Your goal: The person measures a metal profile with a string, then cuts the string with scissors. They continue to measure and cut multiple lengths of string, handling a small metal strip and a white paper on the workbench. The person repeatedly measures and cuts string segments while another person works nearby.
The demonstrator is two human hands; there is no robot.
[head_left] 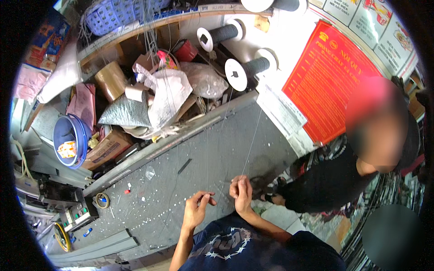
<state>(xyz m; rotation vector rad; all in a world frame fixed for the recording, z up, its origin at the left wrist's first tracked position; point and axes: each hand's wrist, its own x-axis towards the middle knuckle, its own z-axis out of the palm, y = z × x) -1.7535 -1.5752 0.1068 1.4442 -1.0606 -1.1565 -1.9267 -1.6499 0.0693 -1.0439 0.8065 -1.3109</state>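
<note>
Grey bench (153, 185), metal rail (174, 137) along far edge, wooden shelf (131, 31) beyond, white wall (289, 43) with red poster (327, 90) past far-right corner

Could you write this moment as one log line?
left hand: curled, hold unclear | right hand: pinching thread | thread: runs toward spools | co-worker: at right

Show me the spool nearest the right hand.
The lowest spool in view, just left of the red poster. The middle spool and top spool lie farther from the right hand.
</note>
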